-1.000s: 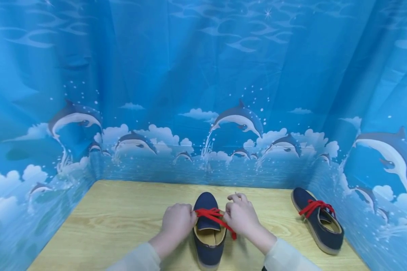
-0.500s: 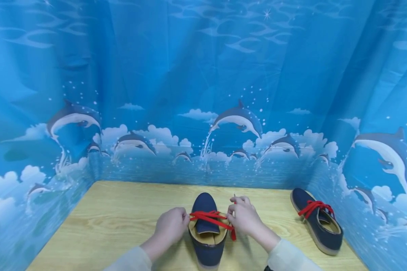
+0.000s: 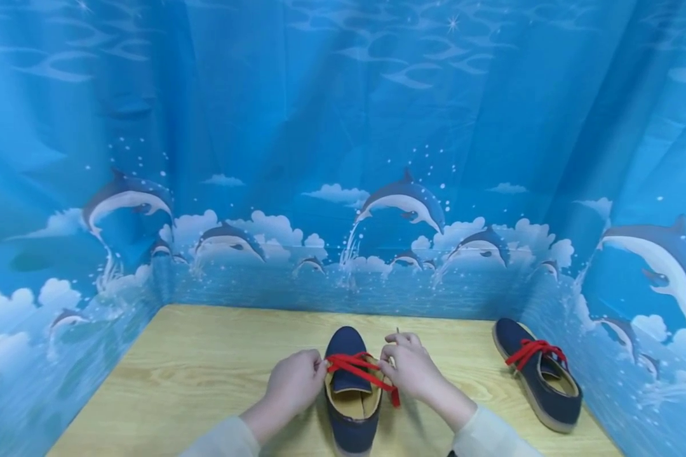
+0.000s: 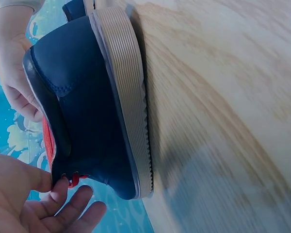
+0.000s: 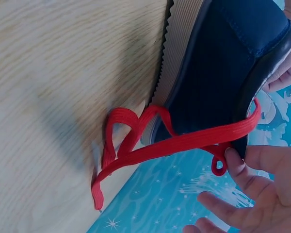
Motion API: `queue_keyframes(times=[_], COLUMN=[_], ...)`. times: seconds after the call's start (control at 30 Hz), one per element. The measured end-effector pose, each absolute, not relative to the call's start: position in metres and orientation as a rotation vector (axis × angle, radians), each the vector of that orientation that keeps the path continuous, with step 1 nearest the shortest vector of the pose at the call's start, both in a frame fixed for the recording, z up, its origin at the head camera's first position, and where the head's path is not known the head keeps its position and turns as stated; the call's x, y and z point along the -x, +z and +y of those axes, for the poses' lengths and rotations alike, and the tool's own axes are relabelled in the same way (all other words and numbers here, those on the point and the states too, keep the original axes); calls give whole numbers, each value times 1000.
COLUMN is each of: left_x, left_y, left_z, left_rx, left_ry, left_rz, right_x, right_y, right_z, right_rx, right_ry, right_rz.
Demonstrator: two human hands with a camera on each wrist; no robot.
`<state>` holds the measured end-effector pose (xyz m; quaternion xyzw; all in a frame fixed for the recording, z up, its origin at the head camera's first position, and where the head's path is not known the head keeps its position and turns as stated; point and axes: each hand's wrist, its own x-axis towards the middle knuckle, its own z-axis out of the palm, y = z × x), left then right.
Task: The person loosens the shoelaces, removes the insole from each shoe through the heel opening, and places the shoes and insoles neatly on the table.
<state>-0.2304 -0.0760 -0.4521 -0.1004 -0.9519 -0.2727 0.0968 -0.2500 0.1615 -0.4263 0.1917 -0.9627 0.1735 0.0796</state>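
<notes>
A navy shoe [image 3: 351,425] with a pale ribbed sole sits on the table, toe pointing away, red lace [image 3: 357,365] crossing loosely over its tongue. My left hand [image 3: 297,381] pinches the left lacing flap between thumb and index finger; in the left wrist view that flap [image 4: 59,172] shows beside a bit of red lace. On the opposite side, my right hand [image 3: 414,368] pinches the right flap [image 5: 241,145] with thumb and index finger, its other fingers loosely bent. From there a lace end [image 5: 99,194] hangs down to the right of the shoe. A thin tip pokes up above the right fingers.
A second navy shoe [image 3: 560,403] with a tied red lace [image 3: 537,350] stands at the right edge of the light wood table [image 3: 206,355]. A blue dolphin-print curtain [image 3: 286,158] encloses the back and both sides.
The left hand first moved left, spreading the flap outward, then came back right toward the shoe. The shoe shifted slightly left and back. The right hand stayed nearly in place.
</notes>
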Motion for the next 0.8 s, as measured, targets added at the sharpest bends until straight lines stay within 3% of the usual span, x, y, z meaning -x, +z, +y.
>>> queue_keyframes(times=[0.8], left_x=[241], left_y=[-452], left_z=[-77], left_rx=[399], left_ry=[-988], left_rz=[-2776], right_x=[243], right_y=[-418], right_z=[158], right_rx=[-640], right_ry=[558], right_rz=[-2790])
